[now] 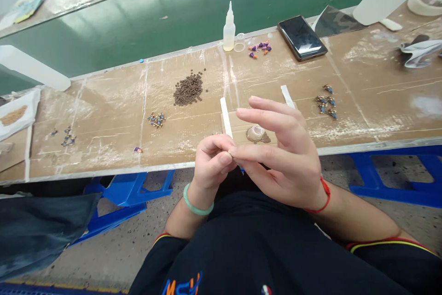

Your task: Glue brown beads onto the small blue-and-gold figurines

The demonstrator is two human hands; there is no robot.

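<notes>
My left hand (211, 161) and my right hand (285, 154) meet in front of the table edge, fingertips touching. Thumb and forefinger of the left are pinched together. On the right, thumb and forefinger are closed at the same spot, while the other fingers stretch out. Whatever lies between the fingertips is small and mostly hidden; a speck of blue shows below. Just beyond them is a cardboard piece (238, 122) with white strips and a small clear blob (256, 133) on it. Farther off lies a pile of small brown discs (188, 89).
Tiny blue-and-gold figures lie in groups at the middle (156, 120), left (68, 138) and right (325, 101). One purple figure (137, 149) sits near the front edge. At the back are a dropper bottle (229, 32), purple-orange figures (260, 48) and a phone (302, 37).
</notes>
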